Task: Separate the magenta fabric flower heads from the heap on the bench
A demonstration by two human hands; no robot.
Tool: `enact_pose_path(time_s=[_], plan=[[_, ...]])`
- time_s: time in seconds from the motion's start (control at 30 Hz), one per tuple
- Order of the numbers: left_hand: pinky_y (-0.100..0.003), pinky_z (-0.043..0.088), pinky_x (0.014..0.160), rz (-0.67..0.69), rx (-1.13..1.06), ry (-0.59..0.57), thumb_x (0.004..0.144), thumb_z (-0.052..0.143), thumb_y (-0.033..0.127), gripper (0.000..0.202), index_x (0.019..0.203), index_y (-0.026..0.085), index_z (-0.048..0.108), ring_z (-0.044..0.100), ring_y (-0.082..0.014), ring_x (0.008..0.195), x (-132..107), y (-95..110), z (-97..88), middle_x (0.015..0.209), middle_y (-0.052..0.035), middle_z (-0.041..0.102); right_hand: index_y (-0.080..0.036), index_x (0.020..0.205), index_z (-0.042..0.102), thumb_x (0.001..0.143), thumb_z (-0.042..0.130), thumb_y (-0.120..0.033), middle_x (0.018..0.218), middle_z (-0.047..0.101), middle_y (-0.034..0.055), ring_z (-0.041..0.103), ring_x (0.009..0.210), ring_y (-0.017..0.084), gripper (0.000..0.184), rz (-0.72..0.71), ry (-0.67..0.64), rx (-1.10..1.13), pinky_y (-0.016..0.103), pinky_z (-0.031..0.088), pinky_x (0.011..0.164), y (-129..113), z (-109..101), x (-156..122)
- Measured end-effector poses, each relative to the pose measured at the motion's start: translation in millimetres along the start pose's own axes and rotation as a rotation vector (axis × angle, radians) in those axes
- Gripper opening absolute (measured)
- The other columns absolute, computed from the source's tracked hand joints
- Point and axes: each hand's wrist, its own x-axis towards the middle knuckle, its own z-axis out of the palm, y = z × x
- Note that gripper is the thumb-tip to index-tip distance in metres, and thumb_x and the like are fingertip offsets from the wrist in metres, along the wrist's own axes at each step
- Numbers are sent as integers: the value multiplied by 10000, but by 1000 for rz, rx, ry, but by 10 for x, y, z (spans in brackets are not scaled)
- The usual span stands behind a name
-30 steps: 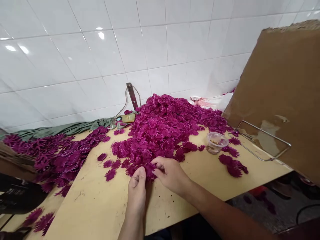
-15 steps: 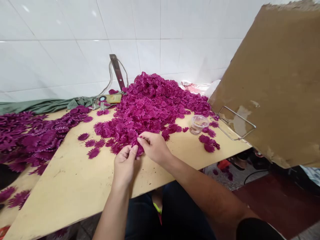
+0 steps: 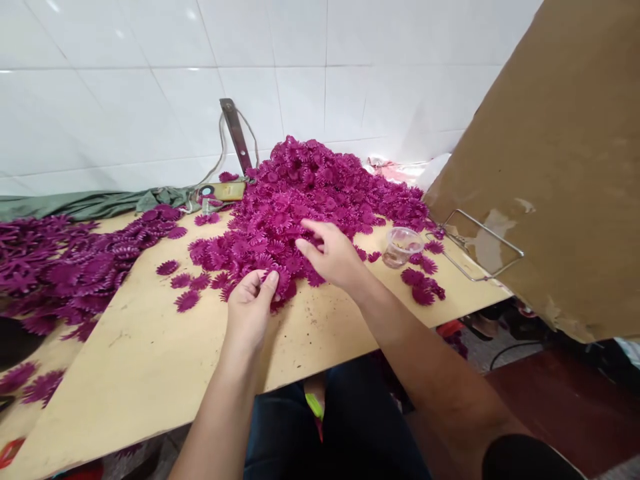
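My left hand (image 3: 253, 297) pinches a magenta artificial flower (image 3: 283, 283) between thumb and forefinger, low in front of the pile. Its petals show just beyond my thumb. My right hand (image 3: 333, 253) is apart from it, over the near right side of the large heap of magenta flower pieces (image 3: 305, 187). The thumb and fingers of this hand are spread, with nothing visible between them. The heap stands on a pale board tabletop (image 3: 165, 373).
A clear plastic cup (image 3: 401, 247) stands right of the heap, beside a few loose flowers (image 3: 423, 287). A bent wire frame (image 3: 487, 247) lies against a large cardboard sheet (image 3: 565, 167). More magenta pieces (image 3: 90, 267) cover the left. A yellow device (image 3: 227, 192) and green cloth (image 3: 90, 205) lie behind.
My right hand has left the flower and moved up and right, its fingers opening over the heap. My left hand stays nearly in place, still pinching the flower. The view has shifted slightly.
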Motion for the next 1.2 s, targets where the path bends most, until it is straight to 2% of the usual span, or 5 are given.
enact_pose_path(time_s=[0.27, 0.47, 0.9, 1.07, 1.2], plan=[[-193, 275, 409, -69, 0, 29, 588, 634, 592, 471, 501, 166, 453, 339, -49, 383, 27, -28, 80, 402, 67, 404, -159, 833, 584, 717, 593, -216, 735, 629, 1, 578, 637, 100, 130, -6, -300, 185, 238, 453, 632, -130, 244, -227], [-204, 390, 542, 21, 23, -102, 579, 695, 486, 377, 581, 164, 500, 482, -82, 516, -47, -20, 119, 522, 37, 540, -185, 693, 561, 773, 499, -213, 571, 542, -41, 484, 553, 93, 104, -21, -34, -9, 225, 373, 590, -51, 170, -137], [-199, 337, 510, 129, 129, 9, 619, 677, 413, 290, 612, 175, 513, 431, -76, 490, -48, 4, 35, 512, 55, 487, -148, 843, 603, 811, 449, -156, 758, 587, 38, 552, 727, 150, 157, 176, 241, -109, 318, 423, 749, 85, 26, 497], [-198, 241, 416, 4, 8, 83, 581, 685, 498, 397, 545, 183, 445, 306, -51, 400, 13, -76, 15, 433, 85, 378, -174, 1156, 543, 743, 573, -181, 1133, 557, 112, 492, 1098, 234, 414, 43, 57, -100, 427, 349, 953, 28, -66, 299], [-199, 208, 405, -48, -26, 61, 584, 651, 577, 459, 525, 176, 435, 277, -47, 390, 86, -91, 77, 406, 85, 355, -154, 898, 627, 768, 548, -241, 869, 662, 50, 607, 809, 147, 175, -96, -258, 93, 308, 462, 773, -123, 119, -41]])
